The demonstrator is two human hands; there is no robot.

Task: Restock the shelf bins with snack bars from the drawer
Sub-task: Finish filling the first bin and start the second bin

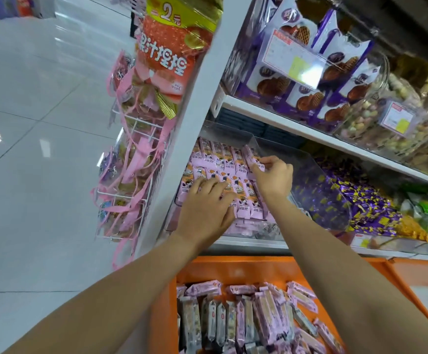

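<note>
While bars (218,159) fill the bin (279,149), the left hand (205,208) lies flat on them, fingers straight; at its 2 o'clock the right hand (274,177) pinches one bar (250,156). More lie in the drawer (233,269) at 6 o'clock.

left grip (205,208): bare hand, its back toward the camera, knuckles faintly showing.
left forearm (121,284): bare from wrist to the picture's lower edge, smooth, widening toward the elbow.
right grip (271,177): bare hand, back and knuckles in view.
right forearm (335,264): bare its whole visible length, smooth, broad near the camera.
wrists (182,238): bare skin on both.
fingers (214,186): slim; nails too blurred to tell.
</note>
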